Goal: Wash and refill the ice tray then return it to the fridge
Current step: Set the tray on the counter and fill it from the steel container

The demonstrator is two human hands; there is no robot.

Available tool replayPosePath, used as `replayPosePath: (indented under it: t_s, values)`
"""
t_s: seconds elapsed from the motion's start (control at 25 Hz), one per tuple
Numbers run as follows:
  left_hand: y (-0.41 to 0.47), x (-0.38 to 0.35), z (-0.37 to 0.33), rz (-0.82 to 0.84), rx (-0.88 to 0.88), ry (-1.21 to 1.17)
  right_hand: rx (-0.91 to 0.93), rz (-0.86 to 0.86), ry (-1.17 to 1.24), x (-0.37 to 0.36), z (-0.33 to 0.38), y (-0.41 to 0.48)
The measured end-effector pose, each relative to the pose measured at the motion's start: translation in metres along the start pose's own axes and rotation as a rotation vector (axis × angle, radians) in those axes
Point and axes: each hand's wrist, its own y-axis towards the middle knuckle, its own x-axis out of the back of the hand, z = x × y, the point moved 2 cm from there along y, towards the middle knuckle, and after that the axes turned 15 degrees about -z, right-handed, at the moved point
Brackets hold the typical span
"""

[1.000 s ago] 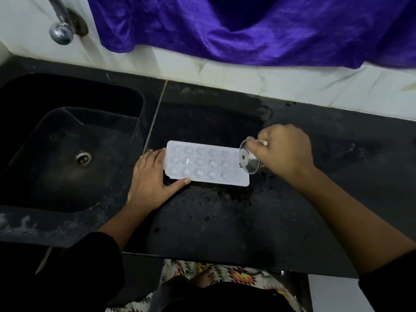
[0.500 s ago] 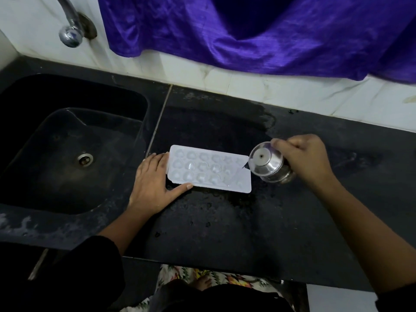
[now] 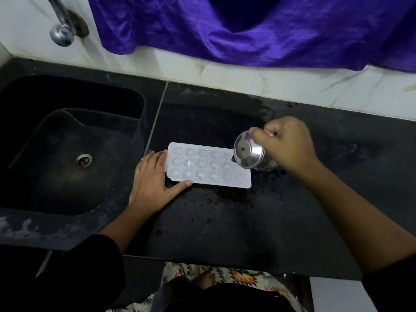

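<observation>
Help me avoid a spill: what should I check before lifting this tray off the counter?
1. The ice tray lies flat on the countertop: ok.
2. The left hand braces the tray's left end, fingers straight: ok.
3. The right hand is free of the steel cup: not ok; it grips the cup, tilted over the tray's right end.
4. Every cell is filled: cannot tell; the right-end cells are unclear.
5. Water left in the cup: cannot tell; only its base shows.
6. The countertop near the tray is dry: not ok; droplets show.
</observation>
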Motion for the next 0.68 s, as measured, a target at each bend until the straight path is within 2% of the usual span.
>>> replayPosePath:
  t_s: [0.16,0.4,0.52,0.68]
  values:
    - [-0.001,0.000,0.002,0.000,0.003,-0.007,0.236,0.070,-0.277,-0.022,0.021,-0.002]
    - [-0.001,-0.001,0.003,-0.007,0.008,-0.016,0.371,0.092,-0.423,-0.032,0.040,-0.001]
    - [-0.001,0.000,0.003,-0.002,0.008,-0.020,0.325,0.080,-0.397,-0.027,0.037,0.001]
    - [-0.001,0.000,0.002,0.006,0.014,-0.021,0.026,0.019,-0.097,-0.008,0.010,0.007]
